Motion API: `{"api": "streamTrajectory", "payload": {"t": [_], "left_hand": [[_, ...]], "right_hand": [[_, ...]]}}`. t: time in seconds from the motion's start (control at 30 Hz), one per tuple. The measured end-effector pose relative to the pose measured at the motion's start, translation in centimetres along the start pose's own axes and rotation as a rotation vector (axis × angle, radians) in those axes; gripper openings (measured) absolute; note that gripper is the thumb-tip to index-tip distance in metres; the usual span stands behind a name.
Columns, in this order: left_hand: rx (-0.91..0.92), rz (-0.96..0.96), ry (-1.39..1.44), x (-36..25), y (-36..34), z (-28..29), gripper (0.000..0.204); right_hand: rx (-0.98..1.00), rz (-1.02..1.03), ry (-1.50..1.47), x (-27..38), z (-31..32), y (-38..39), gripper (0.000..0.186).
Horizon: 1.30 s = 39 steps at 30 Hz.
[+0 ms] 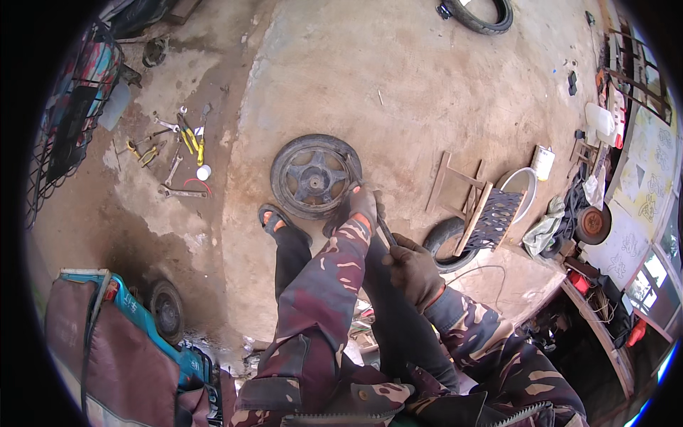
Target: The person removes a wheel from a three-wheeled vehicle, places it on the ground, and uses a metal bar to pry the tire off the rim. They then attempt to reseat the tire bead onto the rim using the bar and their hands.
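A spoked black wheel with its tyre (315, 142) lies flat on the concrete, close to my sandalled left foot (272, 219). My left hand (364, 206) is at the tyre's lower right edge, fingers curled down against it; what they grip is hidden. A dark metal bar, like a tyre lever (387, 232), slants from beside that hand down to my right hand (416, 272). The fingers of my right hand are wrapped round its lower end. Whether the bar's far tip sits under the tyre edge cannot be made out.
Wrenches and yellow-handled pliers (188, 139) lie left, near a small white cap (203, 173). Right stand a wooden stool with a woven black seat (491, 217) and a loose tyre (442, 242). Another tyre (491, 25) lies far off. A teal vehicle (146, 313) is near left.
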<state>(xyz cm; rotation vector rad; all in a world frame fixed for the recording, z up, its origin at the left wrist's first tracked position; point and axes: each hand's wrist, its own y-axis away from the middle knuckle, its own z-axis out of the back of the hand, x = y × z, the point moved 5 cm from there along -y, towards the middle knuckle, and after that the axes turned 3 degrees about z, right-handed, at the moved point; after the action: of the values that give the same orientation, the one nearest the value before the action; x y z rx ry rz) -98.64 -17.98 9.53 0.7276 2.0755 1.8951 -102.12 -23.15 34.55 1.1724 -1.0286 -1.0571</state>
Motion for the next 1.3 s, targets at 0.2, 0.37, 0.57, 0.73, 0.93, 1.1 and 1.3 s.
{"api": "streamTrajectory", "payload": {"t": [0.2,0.37,0.57,0.73,0.93,1.1,1.3], "left_hand": [[-0.012,0.012,-0.002,-1.6,0.4,-0.4,0.040],[-0.022,0.068,0.012,1.2,4.6,3.3,0.044],[-0.121,0.204,0.205,8.5,9.0,14.3,0.048],[-0.173,0.208,0.235,8.7,5.5,18.2,0.047],[-0.152,0.173,0.176,7.9,0.9,18.4,0.045],[-0.151,0.189,0.158,8.4,0.6,19.7,0.058],[-0.046,0.137,0.132,8.9,3.6,19.8,0.048]], "right_hand": [[0.013,-0.085,-0.026,0.9,-1.8,1.2,0.013],[0.023,-0.099,-0.129,-4.4,-1.5,4.8,0.049],[0.223,-0.154,-0.081,-14.3,-0.8,6.0,0.048],[0.279,-0.187,-0.076,-16.3,-3.7,2.5,0.038],[0.215,-0.250,-0.208,-16.0,-4.3,-1.3,0.030],[0.276,0.101,0.479,-16.7,-5.1,-1.5,0.027],[0.221,-0.211,-0.138,-18.3,-5.6,3.1,0.050]]}}
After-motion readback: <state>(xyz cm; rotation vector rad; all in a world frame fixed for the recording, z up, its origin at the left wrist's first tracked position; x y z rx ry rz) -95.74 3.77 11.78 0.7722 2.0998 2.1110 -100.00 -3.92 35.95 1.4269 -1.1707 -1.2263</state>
